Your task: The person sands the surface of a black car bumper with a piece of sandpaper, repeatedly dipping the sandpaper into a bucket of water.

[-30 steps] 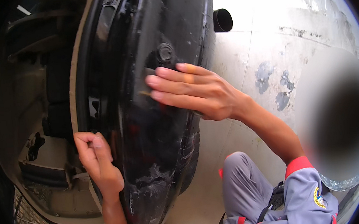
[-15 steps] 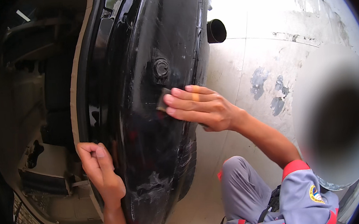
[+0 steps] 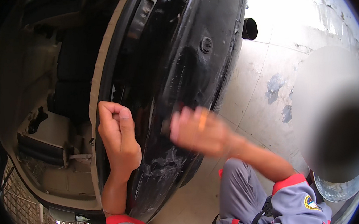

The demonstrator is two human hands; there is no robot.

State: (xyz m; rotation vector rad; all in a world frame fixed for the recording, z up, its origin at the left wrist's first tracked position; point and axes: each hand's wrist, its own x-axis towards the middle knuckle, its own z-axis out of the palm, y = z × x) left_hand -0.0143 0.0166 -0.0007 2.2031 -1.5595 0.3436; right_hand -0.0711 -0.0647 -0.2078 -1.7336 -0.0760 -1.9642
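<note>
A scuffed black car bumper (image 3: 218, 12) runs from the far middle down towards me. My right hand (image 3: 200, 131), smeared by motion, lies over its near half with the fingers pressed down. A dark, thin-edged piece that looks like sandpaper (image 3: 166, 126) peeks out past the fingertips; most of it is hidden under the hand. My left hand (image 3: 120, 135) is closed, its fingers curled over the trimmed edge of the car's rear opening (image 3: 94, 89). Whitish scuffs (image 3: 166, 162) mark the bumper's near end, and a round sensor (image 3: 206, 45) sits farther along it.
Left of the edge lies the dark car interior with a beige box-like part (image 3: 50, 130). An exhaust pipe (image 3: 249, 29) sticks out at the far right of the bumper. Pale, stained floor tiles (image 3: 253, 85) spread to the right, beside a blurred round shape (image 3: 335, 112).
My right hand has slid nearer along the bumper with the dark piece under it. The car has shifted right and tilted in view; my left hand stays curled on the edge.
</note>
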